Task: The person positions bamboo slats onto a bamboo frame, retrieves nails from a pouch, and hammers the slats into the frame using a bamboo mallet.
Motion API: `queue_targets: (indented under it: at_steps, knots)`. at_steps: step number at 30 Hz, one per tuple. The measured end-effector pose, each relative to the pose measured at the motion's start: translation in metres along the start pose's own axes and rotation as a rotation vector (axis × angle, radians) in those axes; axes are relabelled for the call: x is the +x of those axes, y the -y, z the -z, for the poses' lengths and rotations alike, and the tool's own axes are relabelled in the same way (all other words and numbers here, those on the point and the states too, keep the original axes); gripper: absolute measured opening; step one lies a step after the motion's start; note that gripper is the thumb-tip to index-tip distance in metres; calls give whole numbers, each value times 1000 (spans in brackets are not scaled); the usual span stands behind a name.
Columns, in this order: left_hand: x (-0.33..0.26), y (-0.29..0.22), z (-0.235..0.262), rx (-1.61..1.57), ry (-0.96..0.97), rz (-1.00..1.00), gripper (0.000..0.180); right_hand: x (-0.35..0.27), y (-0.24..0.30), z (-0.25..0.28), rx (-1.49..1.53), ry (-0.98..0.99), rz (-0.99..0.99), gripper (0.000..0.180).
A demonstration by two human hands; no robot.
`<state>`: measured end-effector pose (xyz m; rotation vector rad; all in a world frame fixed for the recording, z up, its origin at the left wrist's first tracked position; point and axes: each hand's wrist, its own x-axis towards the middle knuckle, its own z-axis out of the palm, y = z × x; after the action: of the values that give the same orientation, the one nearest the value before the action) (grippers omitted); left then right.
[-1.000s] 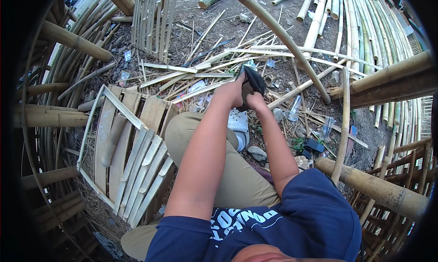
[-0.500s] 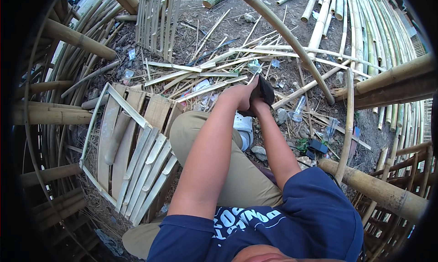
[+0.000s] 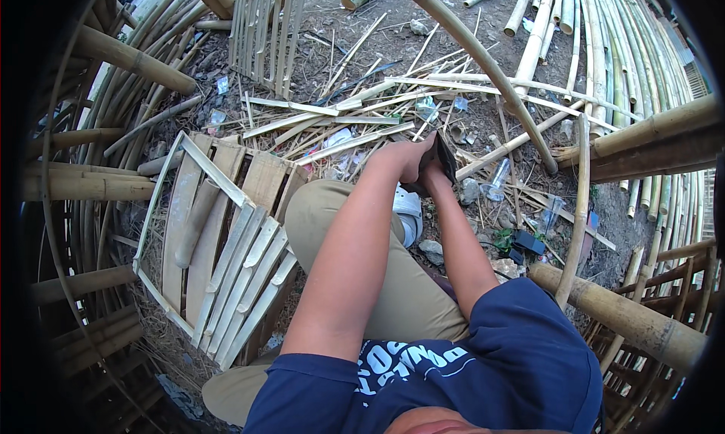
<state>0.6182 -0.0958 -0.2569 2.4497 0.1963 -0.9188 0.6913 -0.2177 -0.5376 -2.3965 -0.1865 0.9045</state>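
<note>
Both my arms reach forward over my bent leg, and the hands meet around a dark, flat black thing (image 3: 446, 157) whose kind I cannot make out. On its left side, my left hand (image 3: 408, 157) is closed against it, with the fingertips partly hidden. My right hand (image 3: 433, 179) grips the same black thing from below, and its fingers lie mostly behind it. Just beneath the hands shows a white shoe (image 3: 408, 215) on my foot.
At my left, a wooden slatted crate (image 3: 253, 185) bears a bamboo strip frame (image 3: 242, 271) and a short round wooden piece (image 3: 198, 222). Split bamboo strips (image 3: 355, 117) litter the ground ahead. A bent bamboo pole (image 3: 483, 60) arches beyond my hands; a thick bamboo pole (image 3: 627, 305) lies at right.
The black thing has turned a little and shifted slightly lower between my hands. A pale tip that stuck out above it no longer shows. The view has shifted slightly.
</note>
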Motion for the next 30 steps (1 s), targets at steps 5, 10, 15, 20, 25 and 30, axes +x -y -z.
queue_targets:
  at_steps: [5, 10, 15, 20, 25, 30]
  knots:
    - [-2, 9, -3, 2, 3, 85, 112, -29, 18, 16, -312, 83, 80, 62]
    - [8, 1, 0, 43, 17, 111, 112, -51, 20, 73, -271, 29, 202, 52]
    - [17, 14, -10, 38, -30, 174, 110, -78, 42, 101, 47, 37, 172, 42]
    - [21, 14, -11, 47, -79, 127, 102, -63, 29, 94, 316, -72, 128, 41]
    - [29, 8, -14, 46, -241, 147, 86, -40, 19, 83, 225, -317, 222, 42]
    - [35, 29, -31, 55, -267, 162, 79, -51, 36, 56, 260, -404, 121, 34]
